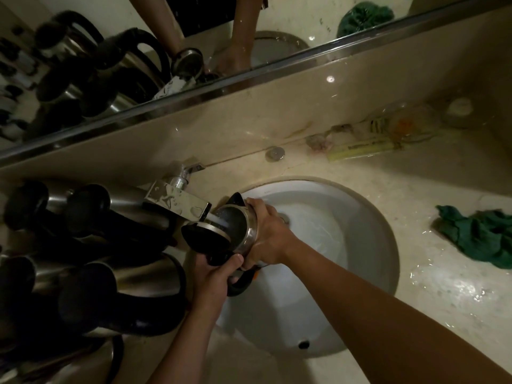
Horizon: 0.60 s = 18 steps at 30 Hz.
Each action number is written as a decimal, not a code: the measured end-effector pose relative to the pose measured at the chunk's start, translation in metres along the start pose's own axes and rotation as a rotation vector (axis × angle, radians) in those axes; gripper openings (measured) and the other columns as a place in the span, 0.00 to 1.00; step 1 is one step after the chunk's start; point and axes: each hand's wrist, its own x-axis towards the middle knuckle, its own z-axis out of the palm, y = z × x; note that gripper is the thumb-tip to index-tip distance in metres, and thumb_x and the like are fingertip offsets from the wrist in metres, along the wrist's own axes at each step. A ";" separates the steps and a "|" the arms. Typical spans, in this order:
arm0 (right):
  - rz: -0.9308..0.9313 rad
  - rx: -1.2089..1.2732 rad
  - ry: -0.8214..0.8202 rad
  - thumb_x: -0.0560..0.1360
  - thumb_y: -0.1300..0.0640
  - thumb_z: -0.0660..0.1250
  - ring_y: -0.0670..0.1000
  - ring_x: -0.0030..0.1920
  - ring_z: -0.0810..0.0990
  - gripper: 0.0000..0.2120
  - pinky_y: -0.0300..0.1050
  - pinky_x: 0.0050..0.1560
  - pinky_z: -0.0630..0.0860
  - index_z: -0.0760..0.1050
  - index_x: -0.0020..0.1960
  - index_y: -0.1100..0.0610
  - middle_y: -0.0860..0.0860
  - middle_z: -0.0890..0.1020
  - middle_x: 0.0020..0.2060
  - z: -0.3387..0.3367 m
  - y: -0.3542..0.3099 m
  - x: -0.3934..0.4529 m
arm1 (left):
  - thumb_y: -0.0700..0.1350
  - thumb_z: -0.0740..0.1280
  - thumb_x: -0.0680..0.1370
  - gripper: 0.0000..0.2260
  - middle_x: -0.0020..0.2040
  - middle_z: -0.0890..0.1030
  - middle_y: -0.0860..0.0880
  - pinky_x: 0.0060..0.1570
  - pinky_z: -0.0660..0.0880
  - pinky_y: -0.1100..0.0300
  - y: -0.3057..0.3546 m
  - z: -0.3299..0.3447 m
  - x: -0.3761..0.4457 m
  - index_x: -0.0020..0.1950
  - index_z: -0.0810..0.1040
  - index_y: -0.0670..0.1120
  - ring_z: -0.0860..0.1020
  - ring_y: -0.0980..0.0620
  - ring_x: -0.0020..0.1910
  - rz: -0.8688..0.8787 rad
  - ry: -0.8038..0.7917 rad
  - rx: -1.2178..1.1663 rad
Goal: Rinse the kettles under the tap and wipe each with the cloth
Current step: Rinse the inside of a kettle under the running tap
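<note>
Kettle (238, 228) tipped mouth-up under tap (177, 200); L hand (214, 275) grasping handle, R hand (266, 234) cupping body, tap-far side.

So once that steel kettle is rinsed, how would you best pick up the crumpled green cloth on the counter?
Pinch the crumpled green cloth from above at one of its raised folds near the middle. It lies in a loose heap on the wet beige stone counter right of the white basin, with nothing beside it, so a straight top-down approach looks easiest.

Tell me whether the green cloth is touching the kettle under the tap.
Apart. The head view shows the green cloth lying on the counter right of the sink, well clear of the kettle.
</note>
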 end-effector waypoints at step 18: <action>0.039 -0.246 -0.034 0.79 0.61 0.71 0.58 0.74 0.72 0.29 0.49 0.72 0.72 0.67 0.78 0.58 0.58 0.73 0.75 -0.083 -0.095 0.000 | 0.35 0.83 0.64 0.22 0.43 0.85 0.53 0.35 0.76 0.72 -0.010 -0.008 0.003 0.53 0.82 0.48 0.82 0.65 0.39 -0.085 -0.046 0.207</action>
